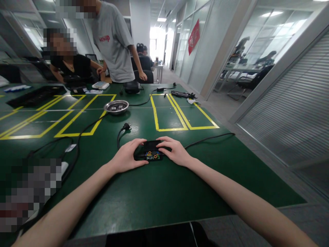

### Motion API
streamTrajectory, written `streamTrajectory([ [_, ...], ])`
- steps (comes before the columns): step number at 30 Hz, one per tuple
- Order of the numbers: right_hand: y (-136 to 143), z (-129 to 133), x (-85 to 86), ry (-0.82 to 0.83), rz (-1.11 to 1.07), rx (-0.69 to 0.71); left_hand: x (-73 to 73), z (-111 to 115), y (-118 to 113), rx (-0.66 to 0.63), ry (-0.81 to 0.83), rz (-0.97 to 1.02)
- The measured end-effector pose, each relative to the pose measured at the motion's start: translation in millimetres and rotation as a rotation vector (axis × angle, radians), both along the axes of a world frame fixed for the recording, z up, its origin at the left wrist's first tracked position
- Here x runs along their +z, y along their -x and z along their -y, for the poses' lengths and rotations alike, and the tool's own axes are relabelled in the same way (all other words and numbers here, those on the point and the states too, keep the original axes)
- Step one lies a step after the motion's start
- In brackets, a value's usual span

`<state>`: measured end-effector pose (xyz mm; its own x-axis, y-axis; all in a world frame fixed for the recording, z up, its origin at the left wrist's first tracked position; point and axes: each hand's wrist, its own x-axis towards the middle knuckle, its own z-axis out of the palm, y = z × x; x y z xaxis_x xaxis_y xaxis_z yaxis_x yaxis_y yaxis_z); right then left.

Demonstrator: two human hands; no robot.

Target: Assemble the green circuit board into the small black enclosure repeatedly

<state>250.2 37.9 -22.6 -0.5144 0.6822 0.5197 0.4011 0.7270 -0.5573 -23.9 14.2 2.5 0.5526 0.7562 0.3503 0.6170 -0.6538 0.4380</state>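
Note:
A small black case (151, 144) lies on the green table, with a circuit board (153, 155) showing copper-coloured coils at its near side. My left hand (128, 155) grips the case from the left, its thumb at the near edge and its fingers at the far edge. From the right, my right hand (175, 151) has its fingers on the case's right side and far edge. Black cables run from the case's two sides, partly hidden by my hands. A black plug (125, 127) stands just beyond my left hand.
On the green table (154, 199), a metal bowl (116, 107) holds small parts. Yellow tape outlines mark its far half. A black tray (37, 96) lies far left, black tools (183, 94) far right. Two people are across the table.

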Motion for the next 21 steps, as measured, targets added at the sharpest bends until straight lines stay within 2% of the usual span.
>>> streamTrajectory([
  [5, 1.9, 0.0, -0.8, 0.086, -0.106, 0.012, 0.4, 1.4, -1.2, -0.037, 0.002, 0.014],
  [11, 2.4, 2.6, 4.4, 0.058, -0.048, 0.084, 0.3, -0.3, -2.1, -0.067, -0.005, -0.030],
  [18, 0.7, 3.5, 5.9, 0.242, -0.161, 0.144, 0.0, 0.9, -3.4, -0.074, 0.001, -0.013],
  [21, -1.8, 3.3, 7.8, 0.269, -0.194, 0.201, -0.7, 0.7, -3.4, -0.100, -0.001, -0.016],
])
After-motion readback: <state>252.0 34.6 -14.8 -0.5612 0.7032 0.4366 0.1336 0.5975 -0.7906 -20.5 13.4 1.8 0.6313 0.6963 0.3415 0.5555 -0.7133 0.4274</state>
